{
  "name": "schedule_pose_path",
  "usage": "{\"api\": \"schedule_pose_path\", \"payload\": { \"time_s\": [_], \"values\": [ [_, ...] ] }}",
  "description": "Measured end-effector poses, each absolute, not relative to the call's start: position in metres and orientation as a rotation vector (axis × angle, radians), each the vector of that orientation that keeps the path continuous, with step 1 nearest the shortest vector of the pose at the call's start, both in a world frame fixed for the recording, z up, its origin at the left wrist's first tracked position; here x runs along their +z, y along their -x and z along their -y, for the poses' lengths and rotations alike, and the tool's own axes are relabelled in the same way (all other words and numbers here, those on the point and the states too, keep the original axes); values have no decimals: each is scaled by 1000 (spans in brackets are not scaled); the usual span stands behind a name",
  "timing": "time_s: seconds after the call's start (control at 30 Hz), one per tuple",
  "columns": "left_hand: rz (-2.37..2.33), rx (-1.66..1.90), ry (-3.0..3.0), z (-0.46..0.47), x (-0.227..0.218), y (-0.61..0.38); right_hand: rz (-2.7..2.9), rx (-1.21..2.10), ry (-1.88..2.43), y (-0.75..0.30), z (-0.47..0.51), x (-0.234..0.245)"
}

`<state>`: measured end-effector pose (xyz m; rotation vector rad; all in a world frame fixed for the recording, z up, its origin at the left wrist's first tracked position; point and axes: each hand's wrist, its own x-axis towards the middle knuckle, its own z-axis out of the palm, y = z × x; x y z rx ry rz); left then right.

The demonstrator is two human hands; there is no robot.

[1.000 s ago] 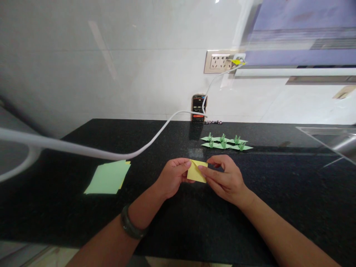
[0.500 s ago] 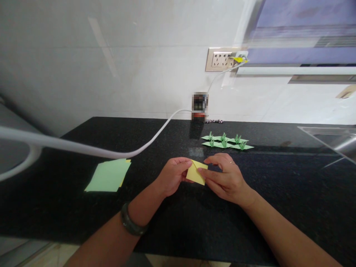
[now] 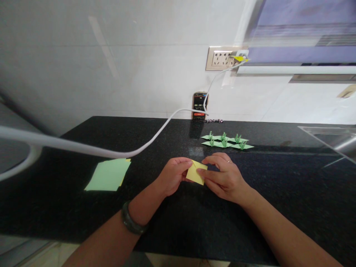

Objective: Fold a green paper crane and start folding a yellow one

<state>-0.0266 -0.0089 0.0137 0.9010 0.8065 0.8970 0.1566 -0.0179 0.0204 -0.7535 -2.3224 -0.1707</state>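
Note:
Between my two hands is a small folded square of yellow paper (image 3: 195,175), held above the black countertop. My left hand (image 3: 172,175) pinches its left corner, thumb on top and fingers underneath. My right hand (image 3: 224,176) grips the paper's right side, with one fingertip pressed on its face near a slanting crease. Beyond my hands stand several green origami cranes (image 3: 224,142) in two rows. At the left lies a stack of green paper sheets (image 3: 108,175), with yellow edges showing beneath.
A phone (image 3: 199,105) showing a timer leans on the wall. Its white cable (image 3: 155,135) runs across the left foreground; another lead goes up to the wall socket (image 3: 221,58). A sink edge (image 3: 328,142) lies at the right. The black countertop (image 3: 178,226) ends near me.
My right hand has shifted very slightly toward the left over the yellow paper. My left hand and the paper have hardly moved.

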Motion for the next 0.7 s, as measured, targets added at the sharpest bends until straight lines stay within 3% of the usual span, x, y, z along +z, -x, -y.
{"api": "schedule_pose_path", "payload": {
  "time_s": [0.7],
  "values": [
    [-995,1020,-1020,13,4,18,2446,-220,792,-149,18,20]
  ]
}}
